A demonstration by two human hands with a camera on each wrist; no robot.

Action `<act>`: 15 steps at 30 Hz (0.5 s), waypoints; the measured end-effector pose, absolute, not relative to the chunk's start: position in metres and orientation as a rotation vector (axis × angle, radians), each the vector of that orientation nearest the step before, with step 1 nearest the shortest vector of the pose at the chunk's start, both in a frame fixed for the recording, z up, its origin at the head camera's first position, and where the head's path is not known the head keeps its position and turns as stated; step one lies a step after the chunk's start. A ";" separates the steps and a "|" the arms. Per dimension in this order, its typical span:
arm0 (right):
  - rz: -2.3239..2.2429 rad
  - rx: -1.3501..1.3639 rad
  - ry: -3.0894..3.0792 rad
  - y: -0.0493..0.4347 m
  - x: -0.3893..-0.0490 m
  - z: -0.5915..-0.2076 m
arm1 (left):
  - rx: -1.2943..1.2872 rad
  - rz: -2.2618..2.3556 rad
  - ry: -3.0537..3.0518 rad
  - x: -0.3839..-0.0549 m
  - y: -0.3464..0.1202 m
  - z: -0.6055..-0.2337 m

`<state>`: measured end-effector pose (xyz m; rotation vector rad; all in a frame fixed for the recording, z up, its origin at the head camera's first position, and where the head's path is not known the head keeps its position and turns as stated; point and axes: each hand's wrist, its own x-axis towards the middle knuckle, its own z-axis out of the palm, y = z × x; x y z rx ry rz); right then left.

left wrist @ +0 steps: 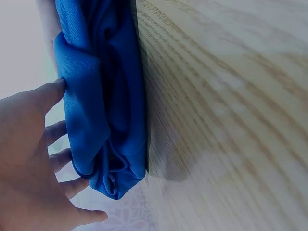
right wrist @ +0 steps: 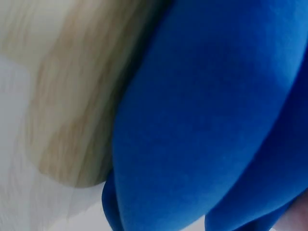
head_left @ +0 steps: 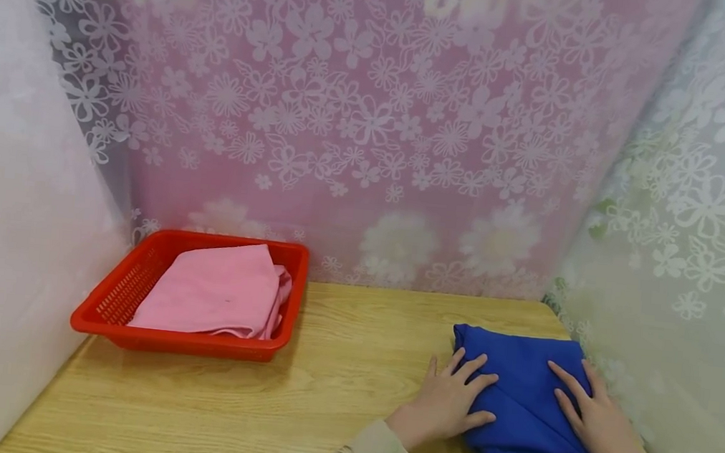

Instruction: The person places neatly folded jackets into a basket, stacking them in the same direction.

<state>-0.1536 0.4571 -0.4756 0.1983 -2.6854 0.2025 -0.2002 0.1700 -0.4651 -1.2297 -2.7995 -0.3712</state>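
Note:
A folded blue cloth point(head_left: 518, 405) lies at the right of the wooden table, its lower end cut off by the head view's bottom edge. My left hand point(head_left: 444, 403) rests along its left edge with fingers spread. In the left wrist view the left hand point(left wrist: 36, 159) touches the side of the blue cloth point(left wrist: 86, 106), where several layers show. On the cloth's right side lies my right hand point(head_left: 601, 420), fingers extended over the top. Blue fabric point(right wrist: 192, 120) fills most of the right wrist view, with only a bit of skin at the lower right corner.
A red plastic basket point(head_left: 190, 342) stands at the back left, with a folded pink cloth point(head_left: 214, 289) inside. Flower-patterned sheeting point(head_left: 359, 111) hangs behind the table point(head_left: 350, 369) and along both sides. The right sheet comes close to my right hand.

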 end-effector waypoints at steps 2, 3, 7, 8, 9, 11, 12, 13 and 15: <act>0.182 0.210 -2.647 0.454 -0.155 -0.476 | -1.228 -0.380 -2.796 -0.201 0.168 -0.465; 0.169 0.216 -2.631 0.453 -0.155 -0.477 | -1.227 -0.382 -2.796 -0.201 0.167 -0.464; 0.158 0.223 -2.625 0.448 -0.157 -0.478 | -1.223 -0.380 -2.804 -0.202 0.162 -0.464; 0.165 0.221 -2.636 0.446 -0.157 -0.478 | -1.221 -0.380 -2.809 -0.202 0.160 -0.464; 0.163 0.219 -2.644 0.444 -0.158 -0.478 | -1.220 -0.382 -2.814 -0.202 0.158 -0.464; 0.157 0.213 -2.651 0.439 -0.158 -0.477 | -1.217 -0.393 -2.820 -0.202 0.154 -0.465; 0.150 0.215 -2.645 0.437 -0.158 -0.477 | -1.215 -0.406 -2.820 -0.202 0.152 -0.465; 0.146 0.215 -2.639 0.435 -0.158 -0.477 | -1.214 -0.419 -2.819 -0.202 0.150 -0.465; 0.137 0.212 -2.633 0.431 -0.158 -0.476 | -1.210 -0.442 -2.815 -0.202 0.147 -0.465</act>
